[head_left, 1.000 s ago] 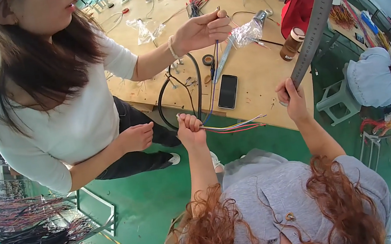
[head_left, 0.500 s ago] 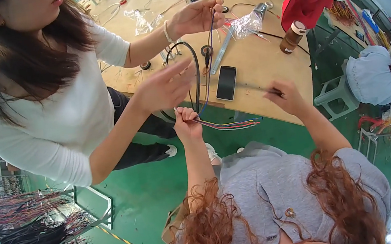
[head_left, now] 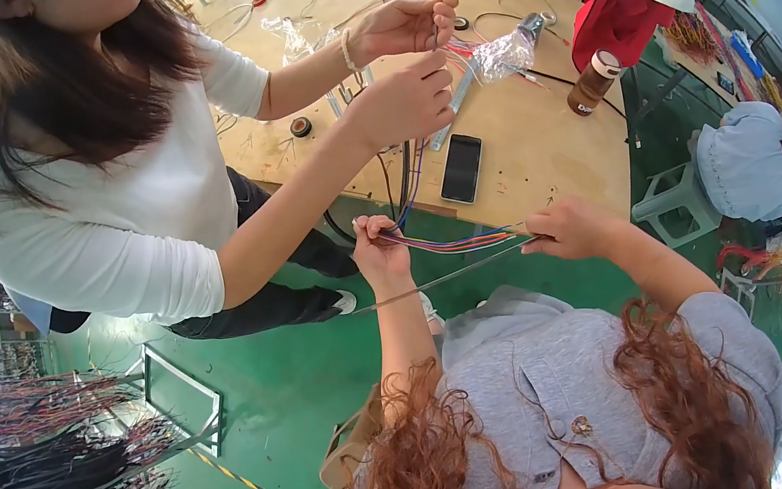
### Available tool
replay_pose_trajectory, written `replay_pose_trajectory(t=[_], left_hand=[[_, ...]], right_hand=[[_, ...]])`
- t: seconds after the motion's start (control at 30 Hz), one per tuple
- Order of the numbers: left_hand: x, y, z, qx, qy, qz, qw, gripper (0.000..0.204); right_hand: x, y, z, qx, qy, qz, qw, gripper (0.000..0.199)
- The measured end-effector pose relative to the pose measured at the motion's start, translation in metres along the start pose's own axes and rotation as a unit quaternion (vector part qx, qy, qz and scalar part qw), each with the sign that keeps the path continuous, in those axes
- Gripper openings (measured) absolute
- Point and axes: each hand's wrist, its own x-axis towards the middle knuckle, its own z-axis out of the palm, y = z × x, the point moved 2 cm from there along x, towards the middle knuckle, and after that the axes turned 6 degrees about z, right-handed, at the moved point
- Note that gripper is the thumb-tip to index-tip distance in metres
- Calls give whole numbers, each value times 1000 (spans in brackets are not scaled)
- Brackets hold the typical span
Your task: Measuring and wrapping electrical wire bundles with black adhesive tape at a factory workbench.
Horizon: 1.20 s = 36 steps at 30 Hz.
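Two own hands are in view. The left hand [head_left: 380, 251] is closed around one end of a bundle of coloured wires [head_left: 451, 241], raised just in front of the near edge of the wooden table [head_left: 538, 146]. The right hand [head_left: 571, 228] pinches the other end of the same bundle, fingers closed narrow. The bundle runs almost level between the two hands; its strands are thin, smooth and insulated in red, blue, purple and yellow. One thin grey strip [head_left: 437, 280] runs below the bundle toward the right hand.

A second person in a white long-sleeved top [head_left: 132, 202] stands at the left, both hands closed over further wires above the table.

On the table: one black phone [head_left: 462, 168], flat and rectangular, lying near the edge; one brown bottle [head_left: 592, 83] with a white cap and a pale label, upright at the right; one crumpled clear plastic bag [head_left: 506, 53]; one small black tape roll [head_left: 300, 127]. The tabletop is pale plywood, round-edged. The floor [head_left: 270, 384] is glossy green.
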Motion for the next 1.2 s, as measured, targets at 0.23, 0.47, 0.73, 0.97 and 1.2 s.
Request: replay_pose_trajectory(t=[0.23,0.47,0.73,0.97,1.2], left_hand=[[6,2,-9,24,34,37,998,19],[7,0,-4,27,7,35,999,23],[16,4,-8,11,13,65,998,26],[17,5,-8,-9,25,64,998,27],[15,5,-7,-18,24,65,997,28]], right_hand=[[1,-3,-1,8,0,-3,1000,29],[2,-2,0,23,9,-10,1000,30],[1,-1,-1,8,11,-21,1000,33],[2,0,0,8,19,-26,999,32],[1,3,0,0,-4,-15,1000,30]])
